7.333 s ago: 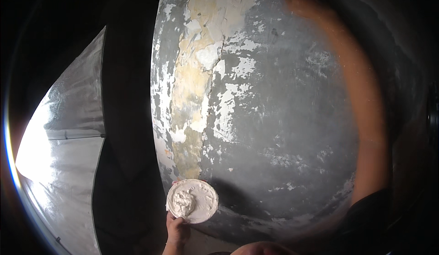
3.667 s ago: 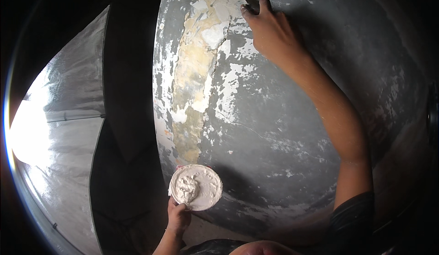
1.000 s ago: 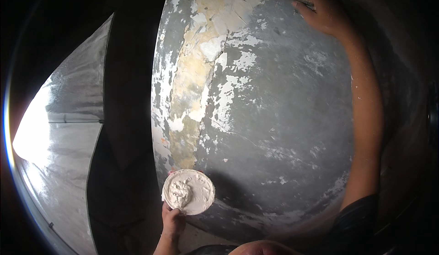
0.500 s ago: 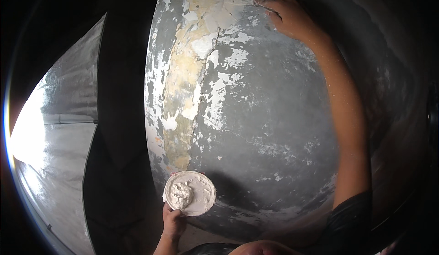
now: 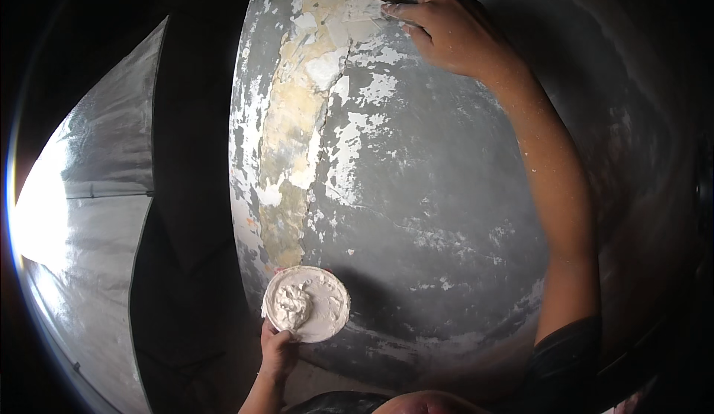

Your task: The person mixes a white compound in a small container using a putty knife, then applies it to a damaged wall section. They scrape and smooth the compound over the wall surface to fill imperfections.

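Observation:
My left hand (image 5: 277, 351) grips the rim of a round, shallow lid-like dish (image 5: 325, 317), its thumb over the near edge. A mound of whitish filler paste (image 5: 291, 305) sits on the dish's left half, with smears around it. At the top, my right hand (image 5: 457, 31) is closed on a putty knife (image 5: 364, 9), its blade coated pale and lying against the surface; the handle is hidden by the fingers. Beneath the blade runs a band of yellowish and white patching (image 5: 294, 109) down a curved grey surface (image 5: 439, 161).
White flaked patches and a thin crack mark the grey surface. To the left stands a silvery umbrella-like fabric panel (image 5: 111, 146), lit by a bright lamp (image 5: 39, 221). Between it and the curved surface lies a dark gap.
My right hand has slid left along the surface with the putty knife. The dish in my left hand sits slightly higher in view.

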A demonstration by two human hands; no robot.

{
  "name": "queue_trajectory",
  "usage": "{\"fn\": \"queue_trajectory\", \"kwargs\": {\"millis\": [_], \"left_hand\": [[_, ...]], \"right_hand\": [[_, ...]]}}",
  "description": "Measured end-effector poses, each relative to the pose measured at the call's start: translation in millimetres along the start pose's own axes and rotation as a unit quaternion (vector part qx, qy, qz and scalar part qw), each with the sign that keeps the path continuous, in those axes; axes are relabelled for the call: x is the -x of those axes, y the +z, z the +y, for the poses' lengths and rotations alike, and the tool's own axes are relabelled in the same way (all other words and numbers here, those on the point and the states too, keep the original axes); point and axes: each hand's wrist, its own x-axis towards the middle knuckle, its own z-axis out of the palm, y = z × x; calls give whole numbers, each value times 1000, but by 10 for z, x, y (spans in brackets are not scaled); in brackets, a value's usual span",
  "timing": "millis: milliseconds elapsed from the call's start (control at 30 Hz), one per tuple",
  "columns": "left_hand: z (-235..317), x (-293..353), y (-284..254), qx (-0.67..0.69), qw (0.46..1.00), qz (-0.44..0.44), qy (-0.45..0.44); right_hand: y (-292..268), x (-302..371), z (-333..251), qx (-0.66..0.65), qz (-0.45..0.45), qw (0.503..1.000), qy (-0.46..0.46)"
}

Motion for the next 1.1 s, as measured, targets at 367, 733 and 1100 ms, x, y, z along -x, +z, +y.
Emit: {"fn": "queue_trajectory", "kwargs": {"millis": [367,733,1100], "left_hand": [[0,90,8,1,1000,12,5],[256,-96,497,9,1000,-17,16],[379,-225,1511,-41,995,-91,-1]], "right_hand": [[-456,531,571,110,75,989,-68],[-615,2215,-1212,-462,83,859,203],[-406,3475,-2650,-489,59,794,356]]}}
